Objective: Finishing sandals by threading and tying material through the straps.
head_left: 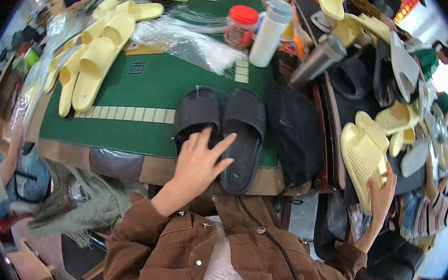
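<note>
A pair of black slide slippers (244,154) lies side by side at the near edge of the green table mat, toes pointing away from me. Over the left slipper rests my left hand (196,161), with its fingers spread and the fingertips by the strap opening. Off to the right, my right hand (382,190) has its fingers round the lower side of a pale yellow slipper (361,154) with a ribbed footbed. Another yellow slipper (372,129) lies right against that one, partly covered by it.
Yellow slippers (97,60) and clear plastic bags (194,41) cover the table's far left. Behind the black pair stand a red-lidded jar (241,26), a white bottle (270,32) and a steel flask (318,59). A black cloth (292,118) lies beside them. Other people work around.
</note>
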Demonstrator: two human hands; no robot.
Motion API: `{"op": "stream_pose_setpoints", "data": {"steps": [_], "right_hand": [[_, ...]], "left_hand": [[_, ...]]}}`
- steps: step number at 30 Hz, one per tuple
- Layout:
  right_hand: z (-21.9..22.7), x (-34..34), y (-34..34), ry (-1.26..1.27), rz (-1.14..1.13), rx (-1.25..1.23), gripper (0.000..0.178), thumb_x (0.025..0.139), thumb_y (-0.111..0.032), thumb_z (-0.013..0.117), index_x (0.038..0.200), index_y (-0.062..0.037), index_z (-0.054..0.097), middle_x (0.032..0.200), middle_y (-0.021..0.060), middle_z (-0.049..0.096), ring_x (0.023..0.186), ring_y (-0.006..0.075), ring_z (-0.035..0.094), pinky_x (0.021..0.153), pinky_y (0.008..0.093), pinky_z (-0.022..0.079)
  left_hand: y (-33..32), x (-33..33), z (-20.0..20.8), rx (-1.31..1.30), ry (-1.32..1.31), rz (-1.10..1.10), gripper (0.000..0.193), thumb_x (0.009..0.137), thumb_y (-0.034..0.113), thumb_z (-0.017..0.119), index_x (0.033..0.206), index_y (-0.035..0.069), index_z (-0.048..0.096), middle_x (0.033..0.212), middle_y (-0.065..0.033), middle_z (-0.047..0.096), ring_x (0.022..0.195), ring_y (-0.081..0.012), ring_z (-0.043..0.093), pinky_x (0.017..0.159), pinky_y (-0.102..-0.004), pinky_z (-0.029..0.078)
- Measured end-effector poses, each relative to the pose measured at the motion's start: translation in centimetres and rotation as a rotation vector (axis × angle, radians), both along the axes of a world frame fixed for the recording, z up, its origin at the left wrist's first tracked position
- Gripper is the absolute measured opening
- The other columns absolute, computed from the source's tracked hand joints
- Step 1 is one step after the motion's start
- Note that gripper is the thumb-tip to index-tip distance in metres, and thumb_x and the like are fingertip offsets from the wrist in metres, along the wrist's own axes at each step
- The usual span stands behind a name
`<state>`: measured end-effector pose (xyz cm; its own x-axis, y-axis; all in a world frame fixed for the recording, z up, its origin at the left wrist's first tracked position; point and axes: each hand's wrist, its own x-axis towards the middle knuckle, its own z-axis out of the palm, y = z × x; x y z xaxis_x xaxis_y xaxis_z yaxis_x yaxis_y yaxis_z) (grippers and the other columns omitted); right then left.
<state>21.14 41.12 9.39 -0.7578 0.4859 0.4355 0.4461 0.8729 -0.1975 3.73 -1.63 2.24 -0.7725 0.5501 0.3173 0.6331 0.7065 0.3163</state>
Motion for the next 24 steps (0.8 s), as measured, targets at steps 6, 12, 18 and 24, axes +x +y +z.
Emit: {"op": "stream_pose_setpoints", "data": {"steps": [6, 12, 18, 24], "right_hand": [[-1.2, -3.4, 2.3, 0.021, 0.104, -0.192, 0.036, 0.083, -0.006, 0.057, 0.118, 0.002, 0.055, 0.092, 0.0174, 0.06, 0.081, 0.0311, 0.058, 0.074, 0.0359, 0.046], [-1.6, -4.0, 2.8, 0.087, 0.197, -0.174, 0.033, 0.087, -0.007, 0.053, 0.119, 0.0021, 0.055, 0.1, 0.0218, 0.064, 0.089, 0.0319, 0.064, 0.076, 0.0377, 0.047], [-2.5, -3.4, 3.6, 0.133, 0.166, -0.194, 0.035, 0.086, -0.008, 0.053, 0.12, 0.0026, 0.054, 0.105, 0.0208, 0.064, 0.093, 0.0348, 0.062, 0.08, 0.0377, 0.046], [-2.4, -3.7, 3.5, 0.082, 0.135, -0.149, 0.036, 0.087, -0.007, 0.051, 0.122, 0.0021, 0.053, 0.114, 0.0215, 0.061, 0.103, 0.036, 0.059, 0.086, 0.0395, 0.044]], "left_hand": [[1.9, -2.1, -3.0, 0.032, 0.167, 0.093, 0.039, 0.081, 0.028, 0.065, 0.115, 0.008, 0.063, 0.092, -0.0096, 0.052, 0.095, -0.0271, 0.049, 0.079, -0.0372, 0.044], [-3.9, -3.4, -1.3, 0.117, 0.217, 0.284, 0.022, 0.077, 0.02, 0.066, 0.093, 0.005, 0.069, 0.083, -0.0083, 0.057, 0.087, -0.0275, 0.052, 0.072, -0.0389, 0.043], [-15.7, -8.7, 2.9, 0.123, 0.437, 0.57, 0.014, 0.078, 0.013, 0.061, 0.085, 0.003, 0.069, 0.074, -0.0156, 0.06, 0.077, -0.0331, 0.053, 0.07, -0.0427, 0.042], [-32.6, -16.5, 4.4, 0.008, 0.613, 0.889, 0.027, 0.082, 0.018, 0.057, 0.1, 0.003, 0.07, 0.093, -0.0179, 0.062, 0.091, -0.0375, 0.055, 0.088, -0.0412, 0.039]]}}
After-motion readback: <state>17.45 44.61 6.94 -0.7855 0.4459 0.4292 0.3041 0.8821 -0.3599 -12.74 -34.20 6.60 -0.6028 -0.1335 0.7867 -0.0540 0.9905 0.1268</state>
